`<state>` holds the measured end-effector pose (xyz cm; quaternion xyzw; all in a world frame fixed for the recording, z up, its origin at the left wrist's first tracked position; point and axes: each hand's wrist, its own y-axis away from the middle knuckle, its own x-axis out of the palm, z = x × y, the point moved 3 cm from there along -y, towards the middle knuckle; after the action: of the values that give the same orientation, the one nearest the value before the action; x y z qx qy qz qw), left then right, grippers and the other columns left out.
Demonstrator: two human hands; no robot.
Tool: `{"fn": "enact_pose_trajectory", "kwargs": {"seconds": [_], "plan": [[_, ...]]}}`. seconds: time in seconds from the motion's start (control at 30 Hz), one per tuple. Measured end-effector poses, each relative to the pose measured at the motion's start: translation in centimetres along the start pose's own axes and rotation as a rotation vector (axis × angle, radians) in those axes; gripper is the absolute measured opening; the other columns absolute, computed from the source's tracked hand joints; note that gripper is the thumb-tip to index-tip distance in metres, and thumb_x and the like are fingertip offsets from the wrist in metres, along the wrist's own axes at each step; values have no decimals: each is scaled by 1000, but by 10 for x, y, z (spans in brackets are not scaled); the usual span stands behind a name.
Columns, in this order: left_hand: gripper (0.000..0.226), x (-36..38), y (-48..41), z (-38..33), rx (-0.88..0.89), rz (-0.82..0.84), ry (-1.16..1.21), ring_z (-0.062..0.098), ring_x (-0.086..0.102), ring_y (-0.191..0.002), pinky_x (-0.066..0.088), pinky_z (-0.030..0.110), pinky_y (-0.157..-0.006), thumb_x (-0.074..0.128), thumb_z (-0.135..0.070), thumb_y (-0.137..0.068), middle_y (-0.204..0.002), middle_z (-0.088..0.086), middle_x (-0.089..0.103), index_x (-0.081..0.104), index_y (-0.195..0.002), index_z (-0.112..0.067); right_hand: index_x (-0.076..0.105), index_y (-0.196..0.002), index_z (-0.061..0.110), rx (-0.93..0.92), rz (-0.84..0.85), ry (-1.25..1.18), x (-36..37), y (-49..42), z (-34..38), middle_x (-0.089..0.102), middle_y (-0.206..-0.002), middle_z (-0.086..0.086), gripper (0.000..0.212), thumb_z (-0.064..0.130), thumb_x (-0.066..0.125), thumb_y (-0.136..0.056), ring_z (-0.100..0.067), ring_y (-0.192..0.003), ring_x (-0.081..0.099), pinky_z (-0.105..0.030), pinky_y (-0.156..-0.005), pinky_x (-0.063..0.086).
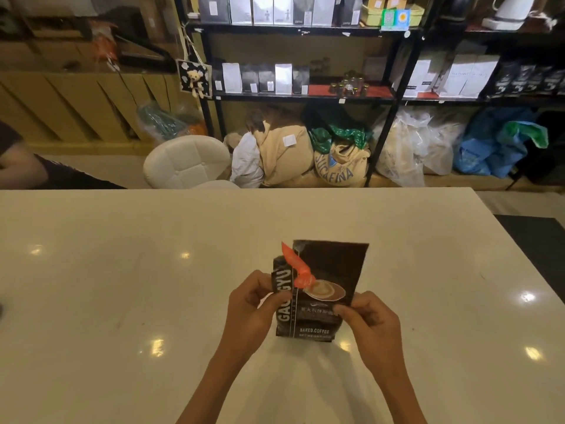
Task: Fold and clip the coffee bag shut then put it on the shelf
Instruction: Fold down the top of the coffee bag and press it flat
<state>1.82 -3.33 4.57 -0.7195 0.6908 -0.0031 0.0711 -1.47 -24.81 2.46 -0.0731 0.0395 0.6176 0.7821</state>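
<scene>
Coffee bag (318,289) upright on tabletop (122,270), left hand (249,307) and right hand (368,319) pinching its sides; orange clip (298,269) at front. Likely light, crinkly: grip mid-height.

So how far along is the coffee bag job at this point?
Early. Nothing looks finished: the coffee bag stands on the white table with its top unfolded. In hand: the left hand and right hand pinch the bag's sides, with an orange clip sitting at its front, not across the top. Left: fold, clip shut, and carry it to the shelf behind.
</scene>
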Motion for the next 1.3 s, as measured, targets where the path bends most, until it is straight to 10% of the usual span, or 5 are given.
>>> {"fn": "enact_pose_trajectory", "kwargs": {"seconds": [0.17, 0.4, 0.77, 0.93, 1.3], "plan": [[29, 1, 1, 2, 11, -14, 47, 12, 73, -85, 57, 23, -72, 68, 15, -83, -83, 0, 77, 69, -77, -13, 64, -75, 4, 39, 46, -60, 6, -5, -3, 79, -87, 11, 22, -16, 65, -83, 0, -85, 72, -12, -67, 55], [53, 10, 1, -8, 31, -61, 247, 22, 74, -83, 60, 27, -69, 55, 11, -94, -88, 21, 71, 46, -111, -39, 60, -89, 40, -42, -52, -118, 23, -3, 8, 71, -95, 9, 17, 26, 66, -81, -15, -95, 70, -20, -65, 60], [62, 9, 3, 3, 273, 204, -304, -4, 49, -120, 47, 2, -83, 57, -9, -97, -118, -14, 49, 43, -132, -59, 56, -119, 47, -179, 15, 153, 17, -2, 22, 65, -104, 37, 40, 27, 61, -85, 10, -107, 59, -4, -75, 52], [40, 8, 1, -1, 476, 36, -535, -11, 48, -99, 42, 0, -86, 62, 17, -85, -98, -1, 43, 67, -118, -6, 70, -112, 21, -352, -88, 293, 15, 0, 23, 68, -103, 17, 31, 2, 66, -88, 3, -99, 64, -13, -81, 55], [13, -6, 22, 4, -141, -236, 4, 11, 65, -76, 54, 21, -66, 57, -13, -98, -85, 0, 66, 57, -87, -21, 58, -92, 16, 92, 57, -167, 70, 1, 17, 66, -87, 0, 23, 39, 55, -91, 0, -74, 65, -16, -64, 55]]}}
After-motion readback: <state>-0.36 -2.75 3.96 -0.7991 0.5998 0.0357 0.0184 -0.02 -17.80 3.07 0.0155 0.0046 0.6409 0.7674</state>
